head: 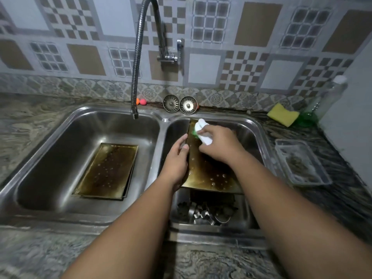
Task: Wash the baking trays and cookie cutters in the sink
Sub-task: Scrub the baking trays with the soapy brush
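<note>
The washing looks only just begun. One baking tray (106,170) lies flat in the left bowl of the sink (163,117), at 9 o'clock, brown and greasy. The left hand (177,160) curls its fingers round the left edge of a second tray (209,174), which is tilted in the right bowl. The right hand (219,146) wraps its fingers round what looks like a white and green scrubber (202,131), at 12 o'clock on that tray. At 6 o'clock from it, the cookie cutters (203,214) sit in one heap, not yet washed and too jumbled to count. That makes two trays and one scrubber. One yellow sponge (282,116) lies on the table at 2 o'clock.

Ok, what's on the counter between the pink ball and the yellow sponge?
Two metal sink strainers, side by side against the wall, in the head view.
</note>
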